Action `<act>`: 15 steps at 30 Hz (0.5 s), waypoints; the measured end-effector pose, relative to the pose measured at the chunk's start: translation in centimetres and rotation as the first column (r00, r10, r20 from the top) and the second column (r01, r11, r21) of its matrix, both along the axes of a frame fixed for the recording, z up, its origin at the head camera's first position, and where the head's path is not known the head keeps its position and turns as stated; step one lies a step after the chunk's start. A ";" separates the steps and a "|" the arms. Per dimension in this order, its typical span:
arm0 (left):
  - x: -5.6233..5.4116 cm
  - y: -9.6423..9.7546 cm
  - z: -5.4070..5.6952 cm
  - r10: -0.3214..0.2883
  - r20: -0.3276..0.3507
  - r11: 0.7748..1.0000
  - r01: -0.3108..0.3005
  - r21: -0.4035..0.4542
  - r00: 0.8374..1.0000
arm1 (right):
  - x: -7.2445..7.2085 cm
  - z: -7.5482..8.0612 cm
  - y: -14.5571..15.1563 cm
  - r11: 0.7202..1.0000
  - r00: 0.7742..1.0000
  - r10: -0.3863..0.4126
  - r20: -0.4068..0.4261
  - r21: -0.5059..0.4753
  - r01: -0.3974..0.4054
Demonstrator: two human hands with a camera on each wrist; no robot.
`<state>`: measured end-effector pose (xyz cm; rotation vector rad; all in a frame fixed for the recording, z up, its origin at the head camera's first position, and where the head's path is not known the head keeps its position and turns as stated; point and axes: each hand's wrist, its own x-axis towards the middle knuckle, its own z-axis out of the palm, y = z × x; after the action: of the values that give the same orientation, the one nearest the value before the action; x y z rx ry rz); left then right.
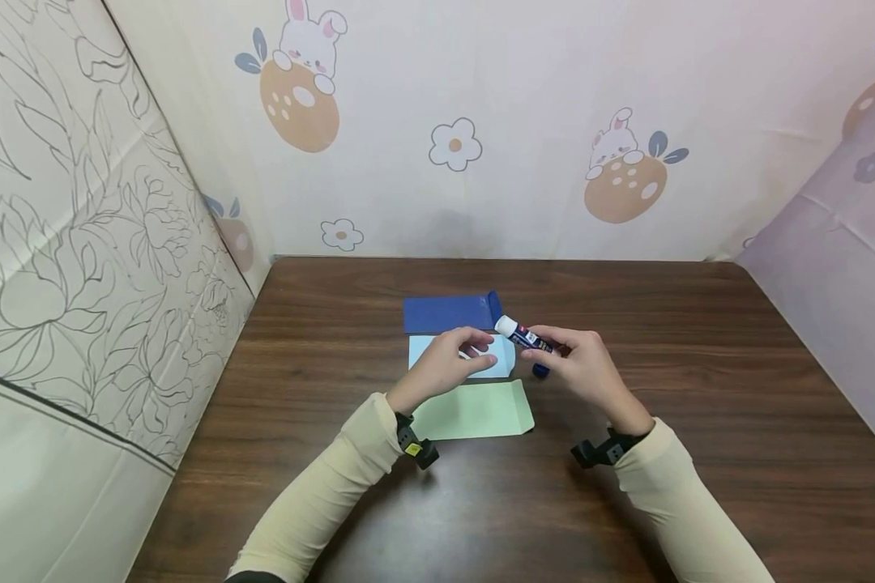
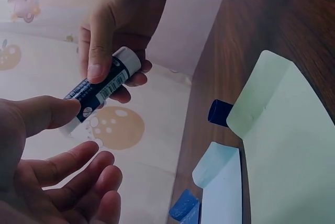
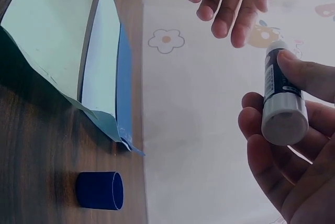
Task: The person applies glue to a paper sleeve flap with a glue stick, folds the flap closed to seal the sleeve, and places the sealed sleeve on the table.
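Observation:
My right hand point(image 1: 582, 366) holds a glue stick point(image 1: 522, 333) between thumb and fingers above the table, its white end tilted up to the left. Just left of it, my left hand point(image 1: 448, 362) hovers with loosely bent fingers; the right wrist view shows a gap between this hand and the glue stick. A dark blue cap point(image 3: 99, 190) lies on the table beneath the right hand. Three envelopes lie in a column: dark blue point(image 1: 445, 314) at the back, light blue point(image 1: 421, 348) in the middle, partly hidden by the left hand, and pale green point(image 1: 474, 411) in front. Their flaps point right.
The brown wooden table point(image 1: 321, 356) meets a patterned wall covering point(image 1: 525, 219) at its back edge. Another patterned sheet point(image 1: 117, 267) stands along the left side. Dark wrist cameras are strapped on both wrists.

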<state>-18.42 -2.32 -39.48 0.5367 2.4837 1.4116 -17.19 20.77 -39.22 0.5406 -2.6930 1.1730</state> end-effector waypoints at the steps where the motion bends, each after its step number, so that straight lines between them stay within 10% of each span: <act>1: 0.1 0.0 0.1 0.001 0.000 1.000 -0.001 0.002 1.000 | 0.0 0.0 0.0 1.000 1.000 0.003 0.001 0.002 -0.003; 15: 0.4 -0.2 0.3 0.022 0.011 0.998 -0.023 0.066 1.000 | -0.2 -0.3 -0.1 0.999 0.999 0.038 0.012 0.000 -0.038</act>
<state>-18.05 -2.57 -39.20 0.5149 2.4496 1.5061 -17.36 20.66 -39.48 0.5894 -2.7046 1.1892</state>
